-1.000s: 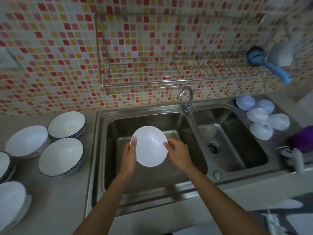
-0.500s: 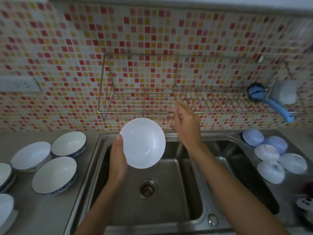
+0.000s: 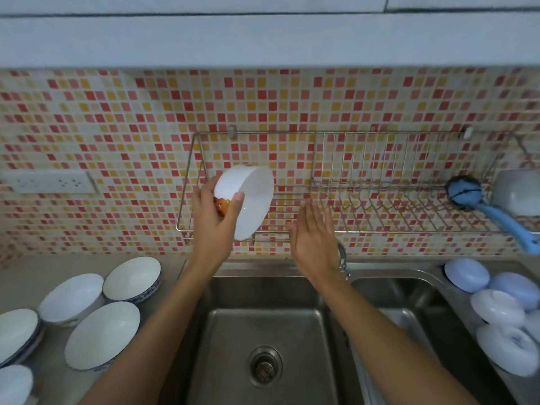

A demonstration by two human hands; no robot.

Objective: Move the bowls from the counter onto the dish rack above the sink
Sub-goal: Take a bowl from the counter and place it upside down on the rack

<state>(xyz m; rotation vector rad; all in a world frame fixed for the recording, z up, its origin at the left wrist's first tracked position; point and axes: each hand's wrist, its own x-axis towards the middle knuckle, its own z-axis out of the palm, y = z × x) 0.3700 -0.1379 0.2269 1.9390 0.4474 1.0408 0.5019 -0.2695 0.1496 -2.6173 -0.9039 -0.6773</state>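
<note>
The left hand (image 3: pixel 211 226) is gripping a white bowl (image 3: pixel 248 201), thumb curled over the rim and fingers wrapped behind the outer wall, where an orange pattern is partly showing; the fingertips themselves are hidden by the bowl. The bowl is tilting on edge, its opening facing right, in front of the left section of the wire dish rack (image 3: pixel 344 211); whether it is touching the wires cannot be told. The right hand (image 3: pixel 314 238) is hovering just beside the bowl, fingers straight and spread, holding nothing, and is covering part of the tap (image 3: pixel 342 260).

Five bowls are lying on the counter (image 3: pixel 46 276) at left: three (image 3: pixel 102 336) (image 3: pixel 132 278) (image 3: pixel 71 298) fully showing, and two (image 3: pixel 16 334) (image 3: pixel 13 384) being cut off by the frame edge; the upper of these may be sitting on a stack. Pale rounded items (image 3: pixel 467 274), at least five, are crowding the ledge right of the double sink (image 3: pixel 263 331), the lowest blurred. A blue brush (image 3: pixel 493 213) and a grey cup (image 3: pixel 515 195), the latter cut off, are hanging at the rack's right end. A wall socket (image 3: pixel 48 181) is sitting on the mosaic tiles (image 3: pixel 131 127).
</note>
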